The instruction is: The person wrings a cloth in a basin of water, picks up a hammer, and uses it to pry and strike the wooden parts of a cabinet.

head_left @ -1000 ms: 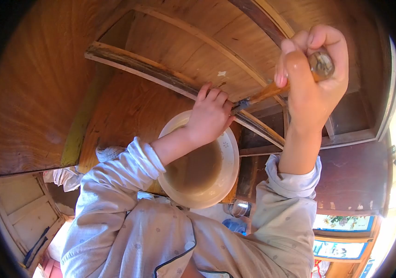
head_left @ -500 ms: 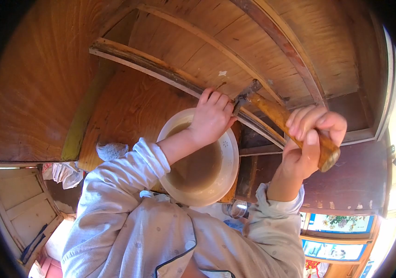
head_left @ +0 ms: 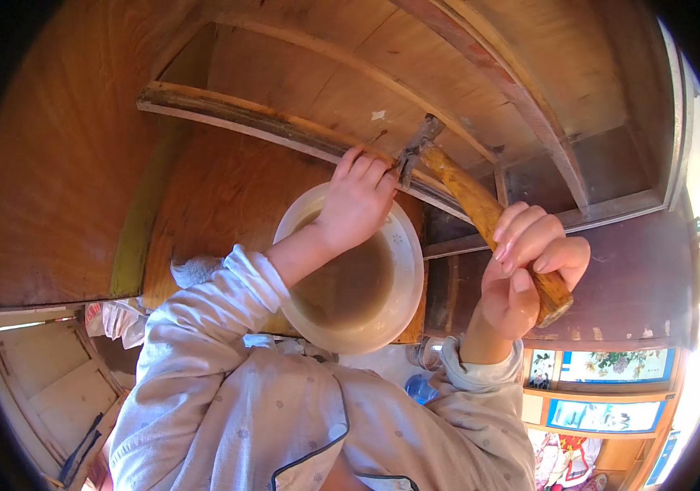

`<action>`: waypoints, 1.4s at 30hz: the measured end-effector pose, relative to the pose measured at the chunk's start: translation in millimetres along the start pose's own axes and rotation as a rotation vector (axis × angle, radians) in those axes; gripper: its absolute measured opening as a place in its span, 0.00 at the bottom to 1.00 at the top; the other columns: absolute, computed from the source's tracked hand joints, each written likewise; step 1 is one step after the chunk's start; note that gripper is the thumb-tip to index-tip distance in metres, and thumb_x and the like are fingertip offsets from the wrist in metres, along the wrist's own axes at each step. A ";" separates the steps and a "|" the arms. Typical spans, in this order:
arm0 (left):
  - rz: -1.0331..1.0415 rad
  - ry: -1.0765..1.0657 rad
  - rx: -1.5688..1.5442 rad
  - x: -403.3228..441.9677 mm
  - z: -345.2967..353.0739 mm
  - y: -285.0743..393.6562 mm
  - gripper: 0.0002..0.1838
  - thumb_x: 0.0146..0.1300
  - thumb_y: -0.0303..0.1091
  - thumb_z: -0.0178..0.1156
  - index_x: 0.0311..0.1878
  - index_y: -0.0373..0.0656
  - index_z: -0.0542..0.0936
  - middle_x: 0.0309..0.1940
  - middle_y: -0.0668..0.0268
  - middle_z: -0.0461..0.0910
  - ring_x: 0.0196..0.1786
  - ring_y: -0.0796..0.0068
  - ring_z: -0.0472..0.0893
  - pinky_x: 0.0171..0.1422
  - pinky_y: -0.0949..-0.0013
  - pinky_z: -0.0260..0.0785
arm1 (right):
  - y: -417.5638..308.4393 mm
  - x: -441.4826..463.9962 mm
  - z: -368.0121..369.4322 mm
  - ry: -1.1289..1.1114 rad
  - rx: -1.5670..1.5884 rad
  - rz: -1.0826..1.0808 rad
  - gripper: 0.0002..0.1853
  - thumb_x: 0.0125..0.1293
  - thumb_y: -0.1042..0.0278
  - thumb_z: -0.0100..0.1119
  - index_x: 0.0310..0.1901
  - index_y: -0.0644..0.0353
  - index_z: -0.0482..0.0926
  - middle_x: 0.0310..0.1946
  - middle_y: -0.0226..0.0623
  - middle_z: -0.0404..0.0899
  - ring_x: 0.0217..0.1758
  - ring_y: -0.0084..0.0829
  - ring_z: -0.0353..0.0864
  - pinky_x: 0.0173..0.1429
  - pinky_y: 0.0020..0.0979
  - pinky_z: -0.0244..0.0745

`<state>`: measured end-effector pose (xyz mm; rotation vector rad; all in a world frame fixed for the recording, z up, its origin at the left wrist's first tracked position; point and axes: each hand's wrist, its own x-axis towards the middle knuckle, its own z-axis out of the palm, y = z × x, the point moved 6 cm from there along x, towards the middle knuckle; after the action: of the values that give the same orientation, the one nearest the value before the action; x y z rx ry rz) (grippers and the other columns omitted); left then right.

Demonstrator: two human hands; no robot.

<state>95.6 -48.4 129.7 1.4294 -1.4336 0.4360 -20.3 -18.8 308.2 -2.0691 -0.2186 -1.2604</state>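
Right hand (head_left: 530,266) grips hammer (head_left: 458,182): rounded wooden handle (head_left: 476,199), dull metal head (head_left: 417,146).

A white bowl (head_left: 412,270) is holding cloudy brown liquid (head_left: 346,286). A grey wad (head_left: 194,272) is lying left of it, a pale bag (head_left: 125,324) farther left. Near right, blue-edged pictures (head_left: 606,416) are lining a cabinet (head_left: 618,455).
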 end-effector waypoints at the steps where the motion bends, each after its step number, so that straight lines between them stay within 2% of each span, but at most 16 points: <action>1: 0.007 -0.010 -0.005 0.9 1.4 -2.8 0.17 0.53 0.34 0.66 0.46 0.39 0.79 0.46 0.62 0.78 0.56 0.61 0.75 0.72 0.52 0.56 | 0.8 0.2 0.4 0.007 -0.001 -0.005 0.09 0.59 0.73 0.55 0.36 0.54 0.63 0.23 0.31 0.67 0.27 0.25 0.65 0.37 0.30 0.62; 7: -0.016 -0.032 0.098 3.5 6.2 -12.1 0.20 0.56 0.38 0.66 0.51 0.40 0.79 0.55 0.61 0.78 0.64 0.64 0.73 0.74 0.55 0.55 | 3.8 -0.2 1.0 0.071 0.029 -0.017 0.09 0.62 0.70 0.53 0.33 0.54 0.62 0.22 0.31 0.66 0.25 0.24 0.64 0.35 0.29 0.61; 12: 0.024 -0.050 0.116 4.4 6.7 -13.5 0.19 0.58 0.37 0.65 0.51 0.40 0.79 0.56 0.61 0.78 0.63 0.66 0.73 0.73 0.56 0.56 | -1.3 -14.3 4.3 0.140 -0.021 -0.107 0.10 0.64 0.67 0.53 0.31 0.53 0.61 0.19 0.30 0.66 0.23 0.24 0.64 0.30 0.28 0.61; 14: 0.032 -0.066 0.118 1.5 7.8 -12.9 0.19 0.58 0.37 0.64 0.52 0.40 0.79 0.56 0.61 0.78 0.63 0.66 0.73 0.73 0.56 0.56 | -3.7 -24.6 8.2 -0.014 -0.046 -0.169 0.11 0.63 0.66 0.54 0.31 0.54 0.62 0.19 0.30 0.66 0.23 0.24 0.64 0.31 0.28 0.61; 17: 0.041 -0.058 0.133 6.9 8.9 -17.1 0.20 0.59 0.38 0.64 0.52 0.40 0.79 0.55 0.61 0.78 0.63 0.65 0.73 0.73 0.57 0.57 | -15.0 -58.4 33.3 -0.120 -0.270 -0.230 0.11 0.63 0.65 0.55 0.30 0.53 0.62 0.19 0.29 0.65 0.23 0.24 0.63 0.31 0.29 0.61; 19: 0.059 -0.068 0.125 4.5 7.3 -16.3 0.20 0.59 0.38 0.64 0.53 0.40 0.79 0.56 0.61 0.78 0.63 0.65 0.73 0.72 0.57 0.57 | -18.5 -67.8 34.9 0.046 -0.343 -0.210 0.13 0.63 0.64 0.58 0.30 0.53 0.62 0.19 0.29 0.66 0.23 0.25 0.64 0.31 0.31 0.63; 21: 0.056 -0.062 0.120 2.1 7.8 -16.7 0.21 0.59 0.38 0.64 0.53 0.39 0.79 0.55 0.61 0.78 0.62 0.64 0.74 0.72 0.57 0.58 | -22.2 -66.4 16.1 0.407 -0.301 -0.158 0.16 0.62 0.63 0.62 0.28 0.54 0.62 0.20 0.29 0.68 0.22 0.27 0.66 0.32 0.34 0.68; 22: 0.061 -0.056 0.114 3.9 8.7 -15.9 0.21 0.58 0.38 0.64 0.53 0.39 0.78 0.55 0.60 0.78 0.62 0.64 0.74 0.72 0.57 0.58 | -22.3 -59.3 7.7 0.395 -0.304 -0.110 0.17 0.62 0.62 0.63 0.29 0.53 0.62 0.20 0.30 0.67 0.22 0.27 0.66 0.32 0.33 0.66; 27: 0.026 -0.067 0.083 6.0 5.8 -11.7 0.22 0.57 0.40 0.65 0.52 0.37 0.79 0.55 0.59 0.78 0.62 0.63 0.74 0.70 0.57 0.60 | -0.2 -12.7 -19.8 0.258 0.077 -0.049 0.15 0.64 0.64 0.61 0.31 0.53 0.62 0.19 0.28 0.65 0.22 0.26 0.64 0.31 0.31 0.62; 28: 0.020 -0.060 0.072 7.2 5.5 -11.8 0.22 0.57 0.40 0.65 0.51 0.37 0.80 0.55 0.59 0.78 0.62 0.62 0.73 0.70 0.56 0.60 | 2.7 -0.4 -17.4 0.120 0.125 -0.138 0.06 0.63 0.72 0.47 0.31 0.56 0.61 0.20 0.32 0.65 0.23 0.25 0.63 0.30 0.28 0.61; 31: 0.029 -0.064 0.076 10.1 5.8 -12.6 0.21 0.57 0.41 0.65 0.50 0.37 0.81 0.54 0.58 0.79 0.62 0.62 0.74 0.69 0.56 0.60 | 10.8 14.1 -12.8 0.134 0.141 -0.119 0.04 0.61 0.74 0.45 0.32 0.57 0.61 0.20 0.33 0.65 0.22 0.25 0.62 0.29 0.27 0.60; 32: 0.015 -0.068 0.061 11.6 3.7 -12.1 0.21 0.58 0.40 0.65 0.50 0.36 0.81 0.53 0.58 0.79 0.61 0.62 0.75 0.68 0.57 0.61 | 15.1 16.7 -14.6 0.177 0.174 -0.064 0.12 0.62 0.72 0.57 0.31 0.56 0.61 0.19 0.29 0.63 0.22 0.23 0.61 0.27 0.25 0.59; 42: -0.022 0.008 0.060 14.1 3.5 -13.9 0.15 0.59 0.40 0.66 0.44 0.39 0.83 0.48 0.62 0.83 0.57 0.64 0.78 0.65 0.60 0.64 | 34.8 39.6 -28.1 0.109 0.253 -0.049 0.09 0.61 0.76 0.52 0.30 0.57 0.61 0.18 0.31 0.62 0.20 0.22 0.59 0.26 0.25 0.58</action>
<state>109.9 -61.7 134.4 1.4886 -1.4071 0.4741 -3.7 -70.6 332.9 -1.7850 -0.3614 -1.2991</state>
